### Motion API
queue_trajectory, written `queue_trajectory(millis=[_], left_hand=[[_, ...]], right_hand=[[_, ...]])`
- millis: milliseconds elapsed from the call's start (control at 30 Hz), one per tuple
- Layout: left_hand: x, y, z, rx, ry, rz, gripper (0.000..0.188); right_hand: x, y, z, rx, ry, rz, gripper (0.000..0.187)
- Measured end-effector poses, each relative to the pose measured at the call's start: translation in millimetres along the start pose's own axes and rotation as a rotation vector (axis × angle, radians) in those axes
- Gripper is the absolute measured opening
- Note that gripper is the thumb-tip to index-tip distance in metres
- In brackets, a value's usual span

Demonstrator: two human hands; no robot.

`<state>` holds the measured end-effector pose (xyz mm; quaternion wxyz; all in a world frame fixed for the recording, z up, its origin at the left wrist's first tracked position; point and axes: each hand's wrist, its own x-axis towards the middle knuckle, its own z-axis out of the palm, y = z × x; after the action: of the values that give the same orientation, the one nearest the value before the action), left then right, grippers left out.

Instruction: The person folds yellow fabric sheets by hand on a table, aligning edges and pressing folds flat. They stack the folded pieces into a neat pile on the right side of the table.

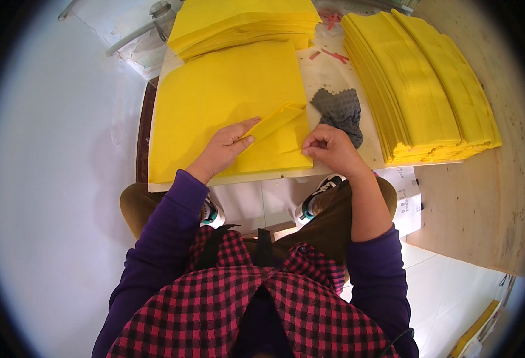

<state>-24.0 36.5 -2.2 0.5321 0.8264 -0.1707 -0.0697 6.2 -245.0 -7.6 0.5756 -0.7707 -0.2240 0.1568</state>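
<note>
A yellow cloth-like sheet (214, 89) lies across the table in front of me. Near its front, a narrow folded flap (274, 121) slants up to the right. My left hand (226, 146) has the flap's lower left end between thumb and fingers. At the sheet's right edge, close to the front corner, my right hand (332, 150) is closed in a pinch. Its fingertips meet the yellow material, though the exact grip is partly hidden by the fingers. Just beyond my right hand a crumpled dark grey cloth (340, 112) rests on the table.
A thick stack of yellow sheets (244, 27) sits at the far side. Folded yellow pieces (417, 83) are piled on the right. Red scraps (334, 56) lie between the stacks. A clear bottle (163, 18) stands far left. Beside the table runs a white wall (53, 149).
</note>
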Motion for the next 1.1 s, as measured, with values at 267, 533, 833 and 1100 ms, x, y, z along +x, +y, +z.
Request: queue_trajectory(millis=[267,533,833,1100], left_hand=[[2.3,4.6,-3.7,0.16,-0.094,0.129,0.044],[-0.4,16.6,-2.6,0.305,-0.129,0.174,0.063],[0.7,5.1,-4.6,0.123,-0.122,0.135,0.048],[-1.3,-1.0,-5.5,0.079,-0.103,0.133,0.041]], right_hand=[[2.5,-14.7,2.5,0.045,0.077,-0.078,0.008],[10.6,-12.9,6.6,-0.049,0.174,-0.151,0.011],[7.2,-6.6,3.8,0.092,0.28,-0.158,0.009],[-11.4,-9.0,-10.6,-0.073,0.007,0.022,0.019]])
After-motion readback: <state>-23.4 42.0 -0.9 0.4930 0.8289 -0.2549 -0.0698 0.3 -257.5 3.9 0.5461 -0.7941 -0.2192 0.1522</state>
